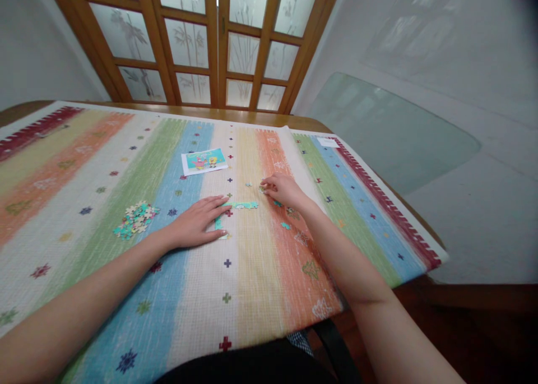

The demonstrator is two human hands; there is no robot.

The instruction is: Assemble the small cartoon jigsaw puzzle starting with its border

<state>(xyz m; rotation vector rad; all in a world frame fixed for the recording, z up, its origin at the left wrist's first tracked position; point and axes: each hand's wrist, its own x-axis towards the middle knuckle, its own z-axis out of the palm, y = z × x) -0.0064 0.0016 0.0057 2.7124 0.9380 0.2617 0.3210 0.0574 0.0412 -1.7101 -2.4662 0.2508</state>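
My left hand [197,222] lies flat with fingers stretched out, its fingertips resting on a joined strip of teal puzzle pieces [240,206] that bends into an L shape. My right hand [282,189] is curled, fingers pinched on a small puzzle piece [262,189] lying on the cloth just right of the strip. A heap of loose puzzle pieces [137,218] sits to the left of my left hand. A small picture card [204,161] with cartoon figures lies farther back.
The table carries a striped multicoloured cloth [105,165] with small cross marks. A few single pieces [286,225] lie under my right wrist. A white tag [328,142] lies at the far right corner. Wooden glazed doors [210,42] stand behind the table.
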